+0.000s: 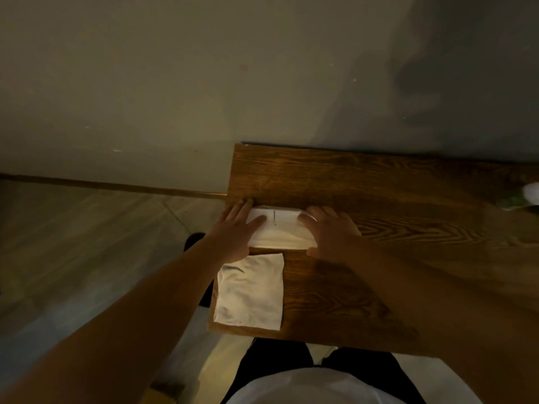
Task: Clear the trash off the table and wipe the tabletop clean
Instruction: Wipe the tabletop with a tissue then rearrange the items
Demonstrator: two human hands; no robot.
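Pack [281, 227] lies on table [379, 182] near its left edge, between left hand [233, 231] and right hand [332, 233]. Cloth [250, 293] lies just before pack, at the table's near left corner.

Glossy grained wood table [379, 182]; matt creased white cloth [250, 293]; shiny plastic-wrapped packet [280, 228]

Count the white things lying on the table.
3: a pack between the left hand and right hand, a cloth at the near left corner, and a blurred white object at the right edge.
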